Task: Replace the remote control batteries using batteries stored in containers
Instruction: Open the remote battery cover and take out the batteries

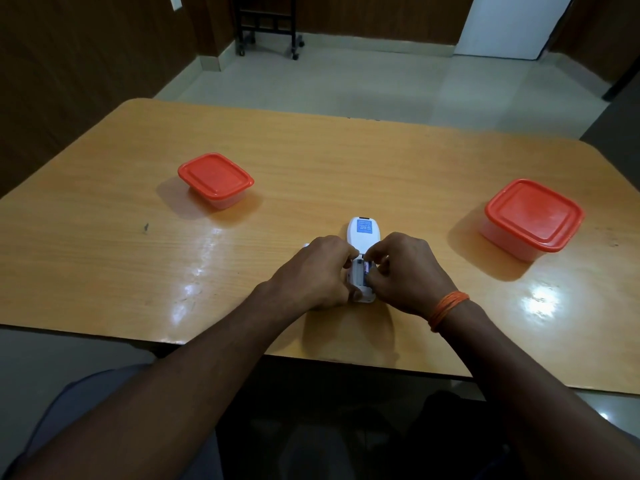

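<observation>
A white remote control (362, 233) lies face down on the wooden table (311, 161), with a blue label near its far end and its battery bay uncovered. My left hand (317, 271) grips the remote's left side and near end. My right hand (405, 270) pinches a battery (365, 270) sitting in the bay. Two clear containers with red lids stand shut: one at the left (215, 178), one at the right (533, 216). A small white piece (306, 245) peeks out behind my left hand.
The table's near edge runs just below my wrists. An orange thread band circles my right wrist (446, 310). A black wheeled frame (268, 26) and a white panel (509, 22) stand on the tiled floor beyond the table.
</observation>
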